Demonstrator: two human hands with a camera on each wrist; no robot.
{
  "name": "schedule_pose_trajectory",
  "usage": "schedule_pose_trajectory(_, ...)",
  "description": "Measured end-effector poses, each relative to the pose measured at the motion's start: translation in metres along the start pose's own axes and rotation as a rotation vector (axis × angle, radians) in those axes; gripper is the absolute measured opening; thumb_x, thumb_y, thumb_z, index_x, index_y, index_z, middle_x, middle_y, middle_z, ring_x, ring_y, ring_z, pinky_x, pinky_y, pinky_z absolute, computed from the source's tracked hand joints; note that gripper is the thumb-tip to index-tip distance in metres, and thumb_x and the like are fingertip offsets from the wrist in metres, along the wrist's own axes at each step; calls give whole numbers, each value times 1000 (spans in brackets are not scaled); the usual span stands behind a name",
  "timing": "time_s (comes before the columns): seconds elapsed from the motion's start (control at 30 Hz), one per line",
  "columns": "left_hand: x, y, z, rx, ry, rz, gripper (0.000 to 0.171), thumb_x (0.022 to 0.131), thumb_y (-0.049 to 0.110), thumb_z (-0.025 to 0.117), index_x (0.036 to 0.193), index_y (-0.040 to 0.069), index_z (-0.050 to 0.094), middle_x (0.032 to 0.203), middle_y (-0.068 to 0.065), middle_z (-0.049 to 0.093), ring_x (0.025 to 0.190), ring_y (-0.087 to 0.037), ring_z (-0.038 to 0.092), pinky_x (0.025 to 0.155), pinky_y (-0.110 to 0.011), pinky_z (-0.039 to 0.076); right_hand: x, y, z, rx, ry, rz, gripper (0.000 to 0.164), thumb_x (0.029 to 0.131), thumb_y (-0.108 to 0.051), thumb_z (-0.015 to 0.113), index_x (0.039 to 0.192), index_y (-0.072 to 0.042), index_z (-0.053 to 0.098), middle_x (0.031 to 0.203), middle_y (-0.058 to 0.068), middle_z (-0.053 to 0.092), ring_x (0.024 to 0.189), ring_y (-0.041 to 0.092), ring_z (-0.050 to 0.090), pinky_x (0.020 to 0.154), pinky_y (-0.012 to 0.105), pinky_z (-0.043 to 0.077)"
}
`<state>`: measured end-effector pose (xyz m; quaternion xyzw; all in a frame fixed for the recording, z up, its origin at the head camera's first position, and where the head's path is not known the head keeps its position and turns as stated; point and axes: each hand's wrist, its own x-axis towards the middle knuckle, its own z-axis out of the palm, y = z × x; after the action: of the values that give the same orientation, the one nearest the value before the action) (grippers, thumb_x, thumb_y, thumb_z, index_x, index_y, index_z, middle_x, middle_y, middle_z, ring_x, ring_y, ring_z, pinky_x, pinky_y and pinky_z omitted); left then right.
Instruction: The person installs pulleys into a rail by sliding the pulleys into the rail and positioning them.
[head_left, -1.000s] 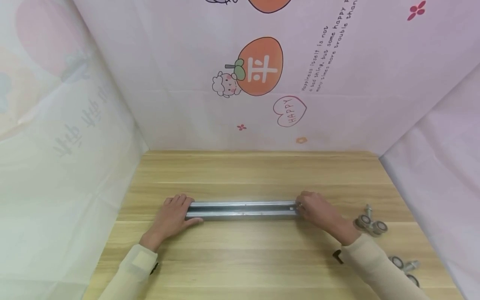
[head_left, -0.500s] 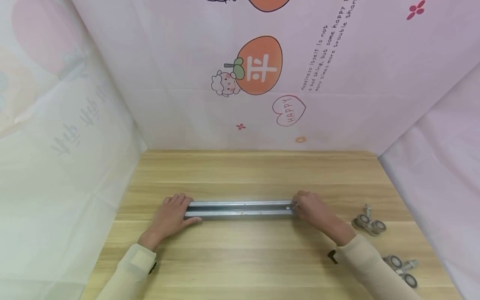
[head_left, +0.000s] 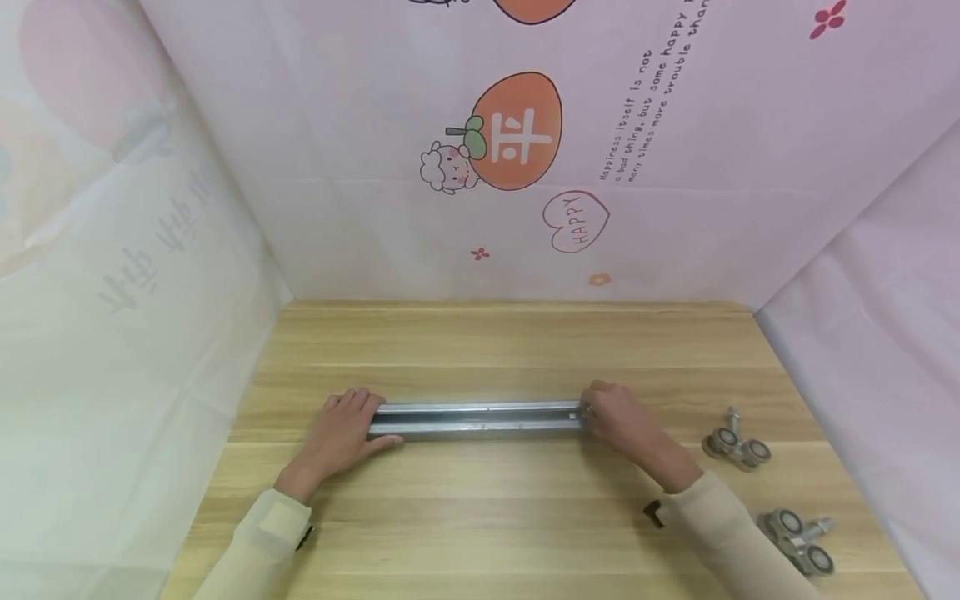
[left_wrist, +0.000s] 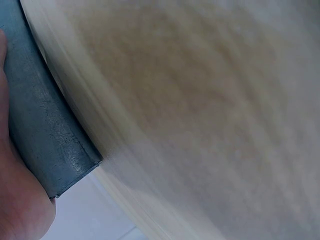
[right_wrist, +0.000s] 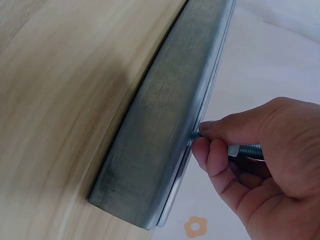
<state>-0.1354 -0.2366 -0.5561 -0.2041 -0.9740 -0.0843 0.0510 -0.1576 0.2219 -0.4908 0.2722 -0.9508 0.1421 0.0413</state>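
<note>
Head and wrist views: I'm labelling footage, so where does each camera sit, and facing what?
Head: worn on the head, facing forward and down at the metal rail, table and printed backdrop; both sleeves, left grip and right grip show.
Left wrist: worn there, facing the rail's left end and table; part of the left grip shows at the left edge.
Right wrist: worn there, facing the rail's right end; the right grip shows, holding threaded metal.
Head and right wrist views share the backdrop's small orange flower.
</note>
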Motion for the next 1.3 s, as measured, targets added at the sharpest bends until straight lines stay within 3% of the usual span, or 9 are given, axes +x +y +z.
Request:
schedule_pose_trajectory(0.43,0,0,0,-17,14,-5,82,79,81,43,121,12,58,112,-7,58,103,-24,52,88,-45,40,3,-7,4,-5,73,-37,8,73,1,73,75,-5,69,69,-1,57,60,9,51,55,25,49)
schedule_pose_trajectory(0.77,0,1,1,-19,13,1,81,80,80,44,121,12,58,112,-6,58,103,-24,52,88,-45,40,3,-13,8,-9,46,27,6,75,0,73,76,-4,69,69,0,56,59,9,49,53,22,46)
schedule_pose_trajectory(1.3,0,1,-1,-14,16,4,79,80,78,48,121,12,59,112,-7,59,102,-23,53,88,-45,41,5,-19,10,-7,41,48,7,73,1,74,78,-4,71,70,1,58,58,10,50,53,22,47)
